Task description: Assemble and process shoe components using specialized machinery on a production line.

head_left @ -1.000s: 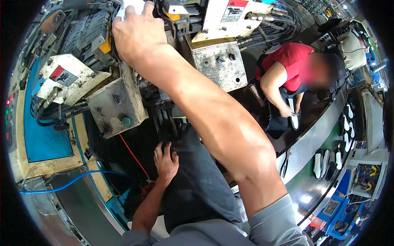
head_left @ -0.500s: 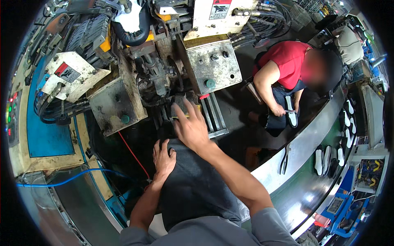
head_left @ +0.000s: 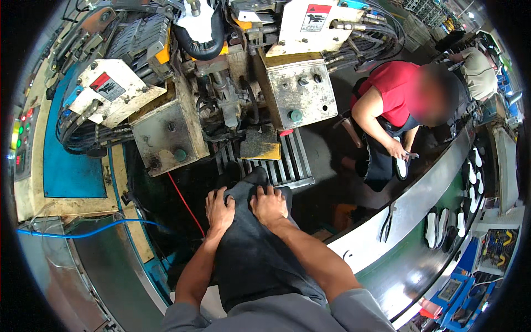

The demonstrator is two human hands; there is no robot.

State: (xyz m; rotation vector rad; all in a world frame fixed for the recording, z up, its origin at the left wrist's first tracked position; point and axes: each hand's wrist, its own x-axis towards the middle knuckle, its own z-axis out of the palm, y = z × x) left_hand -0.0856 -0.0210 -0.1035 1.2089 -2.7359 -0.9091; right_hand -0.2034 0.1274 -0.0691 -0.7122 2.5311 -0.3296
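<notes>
My left hand (head_left: pixel 220 210) rests on my left knee, its fingers apart and bent over the dark trousers (head_left: pixel 249 243). On the right knee lies my right hand (head_left: pixel 269 207), fingers spread, with nothing in it. Beyond my knees stands a shoe-making machine with two worn metal control boxes (head_left: pixel 301 91), each bearing a green button. High in the machine sits a black and white shoe (head_left: pixel 199 30), cut off by the top edge. A black pedal with a yellow edge (head_left: pixel 260 145) lies on a metal grating (head_left: pixel 296 160) in front of my feet.
To the right a seated co-worker in red (head_left: pixel 390 91) holds a white-soled shoe (head_left: pixel 401 163) and a hand tool. Pincers (head_left: pixel 385 222) lie on the metal ledge. Several shoes (head_left: pixel 442 227) stand on the green conveyor (head_left: pixel 398 265). A blue hose (head_left: pixel 99 232) crosses at left.
My right hand has come down from in front of the machine onto my right knee. My left hand stays on its knee. The view has shifted slightly, and the co-worker's hands have moved on the shoe.
</notes>
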